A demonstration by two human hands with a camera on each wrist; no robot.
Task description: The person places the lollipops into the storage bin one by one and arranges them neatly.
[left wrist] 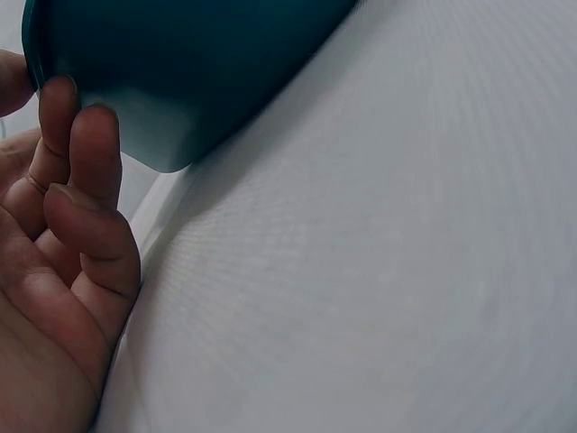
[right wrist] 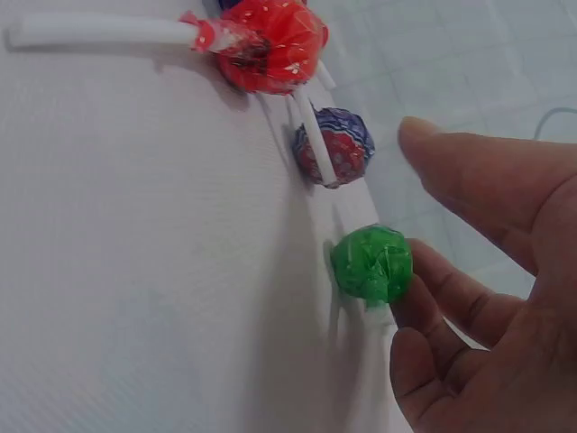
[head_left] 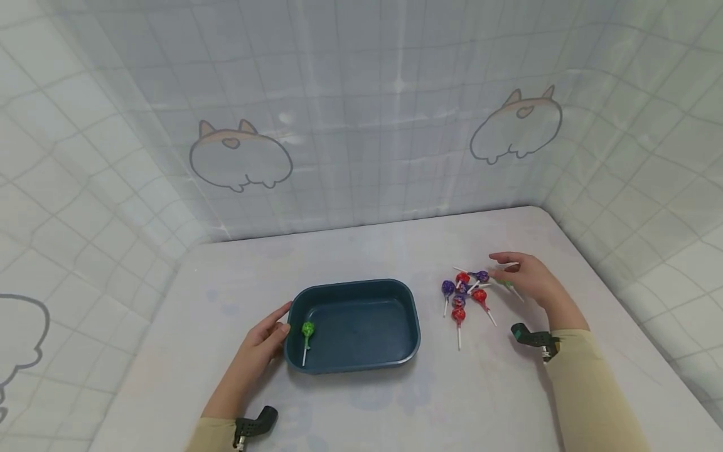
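A dark teal plastic tray sits mid-table with one green lollipop lying inside near its left end. At the tray's left rim, my left hand holds on with thumb and fingers; the left wrist view shows fingertips against the outer wall. On the right, my right hand reaches over a second green lollipop. Its fingers lie right behind the green candy, while the thumb stands apart from it. Left of this hand lies a loose pile of red lollipops and purple lollipops.
The white table meets a grid-patterned curtain at the back, with more curtain at both sides. Several white sticks in the pile point in different directions, some crossing. Each wrist wears a small black camera.
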